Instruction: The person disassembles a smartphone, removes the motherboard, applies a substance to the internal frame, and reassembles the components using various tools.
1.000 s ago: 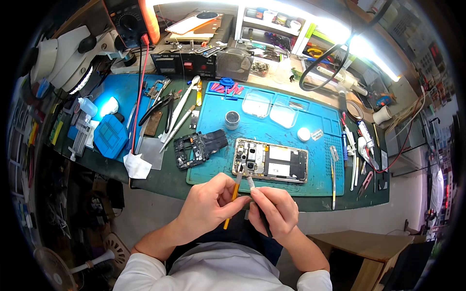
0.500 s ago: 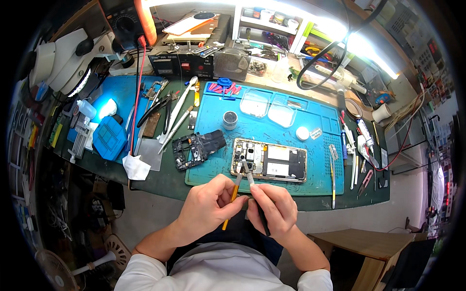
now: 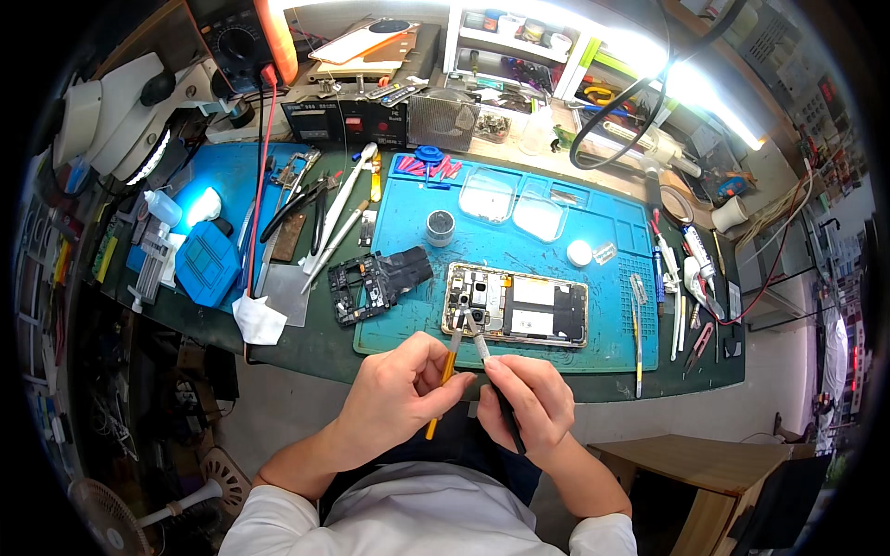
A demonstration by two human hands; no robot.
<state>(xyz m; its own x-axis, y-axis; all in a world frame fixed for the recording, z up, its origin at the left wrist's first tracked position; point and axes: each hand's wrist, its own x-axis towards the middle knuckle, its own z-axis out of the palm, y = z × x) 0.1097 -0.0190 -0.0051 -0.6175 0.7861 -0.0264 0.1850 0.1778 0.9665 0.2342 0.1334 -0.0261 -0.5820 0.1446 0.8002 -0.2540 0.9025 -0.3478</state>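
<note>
Pinching a yellow-handled tool (image 3: 451, 360) in the left hand (image 3: 403, 380) and a black-handled tool (image 3: 481, 347) in the right hand (image 3: 533, 398), both aimed at, perhaps touching, the left end of a phone (image 3: 516, 308) lying flat on a blue mat (image 3: 533, 252). Already opened, judging by the bared insides, but not yet closed up; seemingly midway, with a black frame (image 3: 363, 287) set apart to the left.

Bright blue on the flat rectangular work mat (image 3: 608, 324), finely gridded at right. Yellow on the slim pencil-like tool (image 3: 453, 356); black and silver-grey on the slim two-toned tool (image 3: 481, 347). White, black and pale beige on the opened rectangular phone (image 3: 516, 308). Dark green on the long bench top (image 3: 320, 345).
</note>
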